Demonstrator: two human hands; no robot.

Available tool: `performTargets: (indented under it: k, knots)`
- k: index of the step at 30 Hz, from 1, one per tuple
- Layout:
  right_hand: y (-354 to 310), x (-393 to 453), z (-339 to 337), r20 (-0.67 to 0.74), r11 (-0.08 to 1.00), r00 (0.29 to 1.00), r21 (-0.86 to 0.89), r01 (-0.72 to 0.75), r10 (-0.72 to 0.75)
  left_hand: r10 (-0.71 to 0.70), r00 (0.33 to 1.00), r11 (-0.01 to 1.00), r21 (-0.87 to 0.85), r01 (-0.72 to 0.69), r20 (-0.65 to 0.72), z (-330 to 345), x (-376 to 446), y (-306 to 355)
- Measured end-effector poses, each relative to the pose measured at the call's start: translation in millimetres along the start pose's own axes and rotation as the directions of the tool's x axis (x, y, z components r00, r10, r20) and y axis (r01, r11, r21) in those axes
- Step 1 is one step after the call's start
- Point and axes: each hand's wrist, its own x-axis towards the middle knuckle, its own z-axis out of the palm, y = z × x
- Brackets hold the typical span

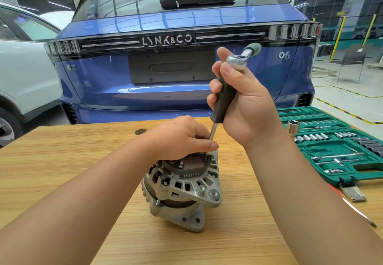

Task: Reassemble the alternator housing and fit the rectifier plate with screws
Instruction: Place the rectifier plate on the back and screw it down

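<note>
Wood-grain table [72, 161] is seen carrying the alternator [180, 190] near its middle, stood on end with the rectifier plate [191, 164] uppermost. The cast-metal body is judged heavy and rigid, best steadied at its rim, not by the plate's fragile parts. The right hand [246, 103] is wrapped fully round the black driver handle [224, 101], which is topped by a ratchet [238, 61]. The left hand [182, 138] is curled over the plate, its fingertips pinching the shaft [213, 133] by the screw.
</note>
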Motion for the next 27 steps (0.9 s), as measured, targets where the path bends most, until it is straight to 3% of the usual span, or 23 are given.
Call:
performTargets:
  k: [6, 8, 11, 13, 17, 21, 24, 27]
  knots:
    - [6, 1, 0, -0.060, 0.994, 0.993, -0.019, 0.104, -0.105, -0.001, 1.000, 1.000, -0.004, 0.001, -0.007, 0, 0, 2]
    - [6, 1, -1, -0.068, 0.967, 0.973, -0.141, 0.210, -0.221, -0.004, 1.000, 1.000, 0.010, 0.004, -0.006, 0, 0, 3]
    - [10, 1, 1, 0.037, 0.893, 0.936, -0.290, 0.345, -0.350, -0.004, 1.000, 1.000, -0.004, 0.004, -0.009, 0, 0, 1]
    - [12, 0, 2, 0.117, 0.919, 0.947, -0.233, 0.318, -0.298, -0.003, 1.000, 1.000, -0.019, 0.003, -0.013, 0, -1, -1]
    - [6, 0, -6, 0.221, 0.992, 0.967, 0.048, 0.116, -0.124, -0.014, 1.000, 0.999, -0.047, 0.014, -0.015, 1, -1, -1]
    - [4, 0, -10, 0.231, 0.996, 0.972, 0.082, 0.031, -0.049, -0.017, 1.000, 0.999, -0.036, 0.017, -0.009, 1, -1, -1]
    - [2, 1, -6, 0.182, 0.999, 0.983, 0.034, 0.026, -0.032, -0.015, 1.000, 0.999, -0.049, 0.015, -0.001, 0, -1, -2]
    - [4, 1, 3, -0.014, 0.993, 0.996, -0.079, 0.084, -0.086, -0.005, 1.000, 1.000, -0.022, 0.005, -0.008, 0, -1, 0]
